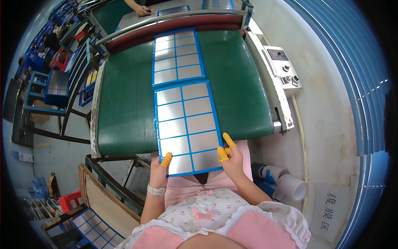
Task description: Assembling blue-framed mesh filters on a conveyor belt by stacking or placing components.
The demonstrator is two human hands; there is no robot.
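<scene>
A flat sheet (pixel 199 105) with a blue border and a grid of silvery panels lies partly on a green conveyor belt (pixel 124 103), its near end hanging past the belt's front edge. My left hand (pixel 159 171) grips its near left corner, thumb on top in a yellow finger cot. On the right edge, my right hand (pixel 233 162) holds the same sheet, with yellow cots on the thumb and fingers. Just beyond, a second sheet of the same kind (pixel 188 50) lies on the belt, its far end at the dark red roller (pixel 174 31). My fingers under the sheet are hidden.
A control box (pixel 284 68) with knobs is fixed right of the belt. White rolls (pixel 292 187) stand on the floor at right. Another similar sheet (pixel 97 228) sits at lower left on a rack. Past the roller, another person's hand (pixel 143 10) rests near more sheets.
</scene>
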